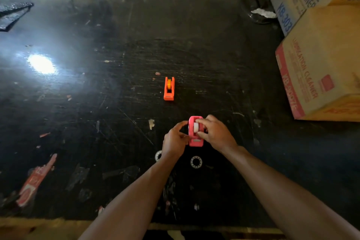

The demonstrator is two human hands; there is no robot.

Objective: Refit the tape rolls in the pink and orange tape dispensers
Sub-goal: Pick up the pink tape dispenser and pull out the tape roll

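The pink tape dispenser (195, 141) stands on the black table near the middle front. A white tape roll (195, 127) sits in its cradle. My right hand (215, 132) pinches the roll from the right with thumb and fingers. My left hand (174, 139) holds the dispenser's left side. The orange tape dispenser (168, 89) stands alone farther back, with a yellowish roll (169, 83) in it.
Two ring-shaped bearings lie close to my wrists, one (196, 162) in plain sight and one (158, 155) partly under my left wrist. Cardboard boxes (319, 68) stack at the right edge. A dark bag (255, 6) sits at the back right. Torn labels (37, 179) litter the front left.
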